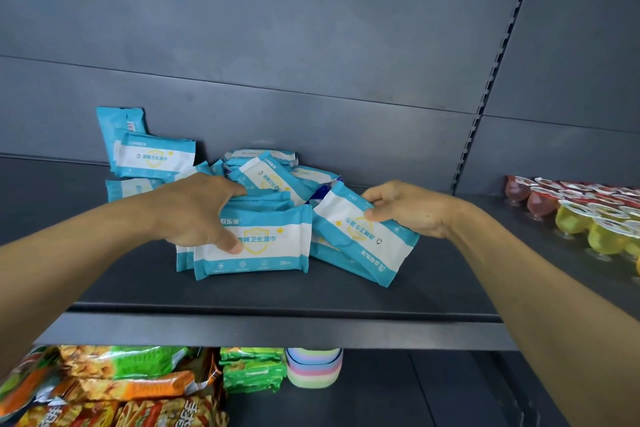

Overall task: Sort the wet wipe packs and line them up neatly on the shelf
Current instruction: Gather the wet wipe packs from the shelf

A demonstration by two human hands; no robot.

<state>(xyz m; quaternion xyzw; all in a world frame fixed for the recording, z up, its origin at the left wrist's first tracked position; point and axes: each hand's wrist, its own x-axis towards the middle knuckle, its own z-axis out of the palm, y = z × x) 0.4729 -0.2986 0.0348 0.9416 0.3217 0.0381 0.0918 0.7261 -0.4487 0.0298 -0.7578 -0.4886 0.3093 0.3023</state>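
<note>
Your left hand [197,208] grips the front upright pack [252,243] on the shelf [277,291], thumb on its face. Your right hand [408,208] pinches a tilted pack [360,236] just beside it. Beyond your fingertips lies the loose pile [273,170].

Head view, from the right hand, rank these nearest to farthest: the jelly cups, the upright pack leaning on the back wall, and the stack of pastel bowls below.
From the right hand, which grips a tilted wipe pack:
1. Jelly cups, to its right on the same shelf.
2. Pastel bowls, below and to the left, on the lower shelf.
3. Upright pack, far left against the back wall.
</note>
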